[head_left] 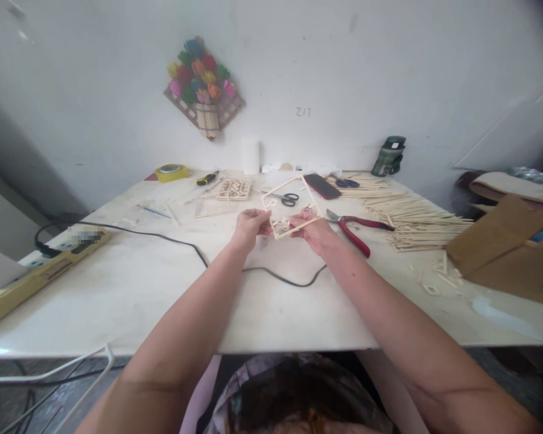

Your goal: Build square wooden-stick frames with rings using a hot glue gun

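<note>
A square frame of thin pale wooden sticks (311, 194) is held up over the middle of the table, tilted so that one corner points down. Small stick pieces sit inside its lower and left corners. My left hand (252, 227) pinches the frame's left side near the bottom corner. On the lower right side, my right hand (310, 229) grips the frame, its fingers partly behind the sticks. Black-handled scissors (290, 199) lie on the table beyond the frame. Just right of my right hand rest red-handled pliers (355, 238).
Loose sticks (416, 220) spread at the right beside a cardboard box (507, 253). A black cable (289, 281) crosses the table under my arms from a power strip (49, 268). Behind are a patterned stick panel (234, 188), yellow tape (171, 173), a phone (322, 186) and a bottle (389, 157).
</note>
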`<action>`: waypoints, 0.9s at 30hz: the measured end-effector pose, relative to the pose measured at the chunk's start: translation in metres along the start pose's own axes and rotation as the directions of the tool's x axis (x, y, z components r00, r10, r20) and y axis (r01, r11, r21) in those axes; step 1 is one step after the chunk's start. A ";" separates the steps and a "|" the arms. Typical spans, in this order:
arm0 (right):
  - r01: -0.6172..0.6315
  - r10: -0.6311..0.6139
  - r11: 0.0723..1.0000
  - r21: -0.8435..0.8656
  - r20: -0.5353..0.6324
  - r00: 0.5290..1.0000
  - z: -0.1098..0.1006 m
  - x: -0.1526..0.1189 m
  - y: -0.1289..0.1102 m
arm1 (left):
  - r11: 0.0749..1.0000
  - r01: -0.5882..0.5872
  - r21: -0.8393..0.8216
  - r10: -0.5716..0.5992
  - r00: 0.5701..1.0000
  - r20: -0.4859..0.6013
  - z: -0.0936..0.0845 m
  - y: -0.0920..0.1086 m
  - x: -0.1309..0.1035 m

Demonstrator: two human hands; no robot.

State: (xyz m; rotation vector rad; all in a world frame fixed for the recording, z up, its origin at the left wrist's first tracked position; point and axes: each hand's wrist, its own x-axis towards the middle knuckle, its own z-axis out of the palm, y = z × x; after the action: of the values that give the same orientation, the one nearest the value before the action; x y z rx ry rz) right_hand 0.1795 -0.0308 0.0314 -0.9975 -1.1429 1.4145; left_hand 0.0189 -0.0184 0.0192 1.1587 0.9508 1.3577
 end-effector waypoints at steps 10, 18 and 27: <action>0.025 -0.026 0.999 0.044 0.040 0.999 0.000 -0.001 0.004 | 1.000 -0.005 0.004 0.005 0.999 0.035 0.001 -0.001 -0.001; 0.078 -0.078 0.997 -0.004 0.008 0.997 0.002 -0.001 0.005 | 1.000 -0.006 0.006 0.005 0.999 0.053 0.001 -0.001 -0.001; 0.115 -0.117 0.992 -0.054 -0.029 0.993 0.005 -0.001 0.005 | 1.000 0.000 0.009 0.000 0.999 0.052 0.001 -0.001 -0.001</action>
State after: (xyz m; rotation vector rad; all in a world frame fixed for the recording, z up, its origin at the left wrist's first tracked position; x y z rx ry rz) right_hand 0.1734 -0.0325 0.0279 -0.9711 -1.2000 1.2776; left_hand 0.0203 -0.0191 0.0184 1.1951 0.9202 1.3180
